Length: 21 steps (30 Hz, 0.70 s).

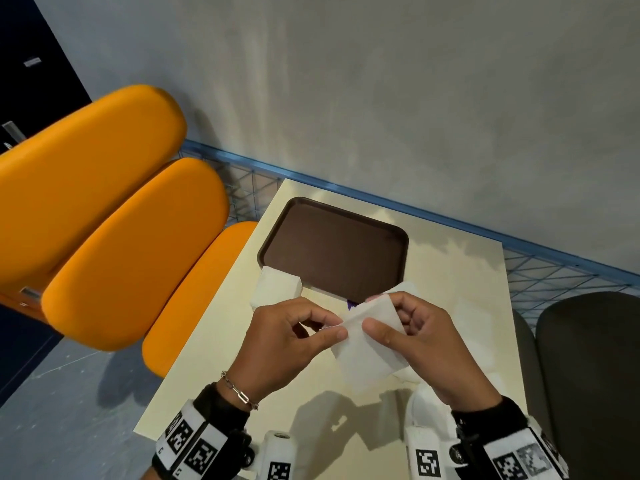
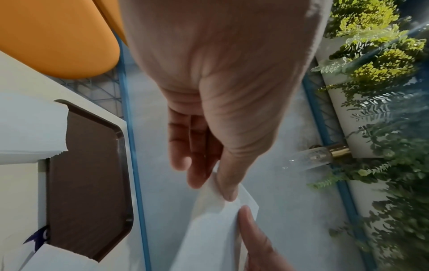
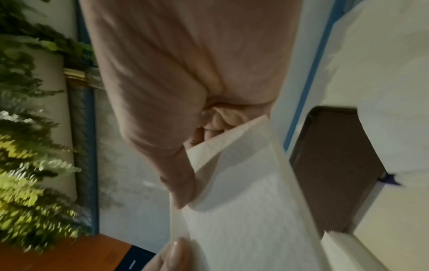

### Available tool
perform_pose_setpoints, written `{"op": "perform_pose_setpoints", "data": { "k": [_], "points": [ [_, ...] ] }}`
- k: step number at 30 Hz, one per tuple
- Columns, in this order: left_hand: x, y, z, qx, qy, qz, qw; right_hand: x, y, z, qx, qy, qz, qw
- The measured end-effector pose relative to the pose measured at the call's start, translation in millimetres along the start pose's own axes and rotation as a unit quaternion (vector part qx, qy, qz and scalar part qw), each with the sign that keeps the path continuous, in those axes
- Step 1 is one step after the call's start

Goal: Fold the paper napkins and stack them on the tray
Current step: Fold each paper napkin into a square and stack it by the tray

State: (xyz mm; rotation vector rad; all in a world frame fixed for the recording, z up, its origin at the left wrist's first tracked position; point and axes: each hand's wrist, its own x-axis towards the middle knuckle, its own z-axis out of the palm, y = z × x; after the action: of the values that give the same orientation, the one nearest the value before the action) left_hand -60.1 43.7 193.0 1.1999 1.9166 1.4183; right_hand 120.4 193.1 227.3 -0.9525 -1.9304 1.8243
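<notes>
Both hands [image 1: 349, 336] pinching thin white paper napkin [image 1: 372, 355] mid-air above cream bench [image 1: 450, 271], empty brown plastic tray [image 1: 334, 245] beyond; uneven pull risks tearing or skewed crease.

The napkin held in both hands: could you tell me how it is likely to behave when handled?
The napkin probably is floppy: its unsupported lower part hangs below the left hand and right hand. It seems very light, since fingertip pinches carry it. It likely creases and tears easily, being thin paper.

We count: one tray [image 1: 332, 244]; two hands; three orange cushions [image 1: 104, 216]; napkin stacks, seemingly two.
</notes>
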Motion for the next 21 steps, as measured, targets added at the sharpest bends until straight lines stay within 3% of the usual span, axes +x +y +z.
{"op": "perform_pose_setpoints", "data": {
  "k": [4,7,9,17,21],
  "points": [
    [0,2,-4,0.013,-0.041,0.003,0.999,-6,-9,-5,-0.137,-0.029,-0.077,0.987],
    [0,5,-7,-0.005,-0.062,-0.011,0.998,-6,-15,-7,-0.258,-0.042,-0.163,0.951],
    [1,8,-10,-0.040,-0.067,-0.039,0.996,-6,-19,-9,-0.295,-0.044,-0.184,0.936],
    [-3,17,-20,-0.135,-0.019,-0.100,0.986,-6,-31,-9,-0.290,-0.026,-0.182,0.939],
    [-6,21,-18,-0.229,0.021,-0.124,0.965,-8,-31,-4,-0.269,-0.005,-0.184,0.945]
  ]
}}
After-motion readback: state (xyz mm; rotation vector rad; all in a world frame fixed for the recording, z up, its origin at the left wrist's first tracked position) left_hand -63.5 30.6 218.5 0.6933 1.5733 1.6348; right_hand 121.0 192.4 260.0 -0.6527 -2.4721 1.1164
